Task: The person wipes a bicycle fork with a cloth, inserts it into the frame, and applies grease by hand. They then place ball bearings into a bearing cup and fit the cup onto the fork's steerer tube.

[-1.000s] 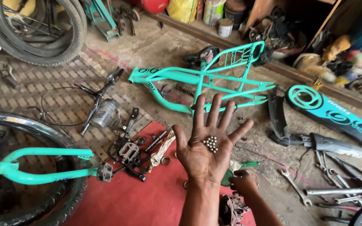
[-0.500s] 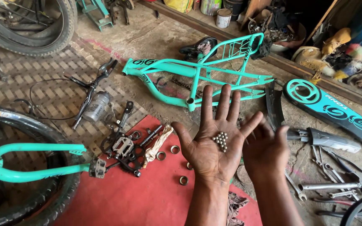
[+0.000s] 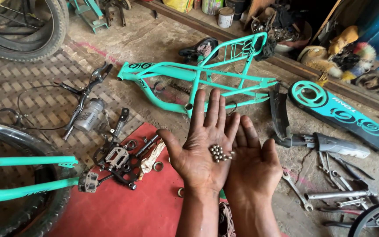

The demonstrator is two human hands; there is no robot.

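Both hands lie spread, palms up, side by side: left hand cradles steel bearing balls mid-palm, right hand empty at its 3 o'clock. Parts-sorting stage, seemingly; keep that palm level.

Teal, red and steel grey around us

We see silvery grey ball bearings; at twelve o'clock a teal bicycle frame; at eight o'clock a plain red mat; at ten o'clock brown basket-weave matting; at two o'clock a teal chain guard with black ring patterns.
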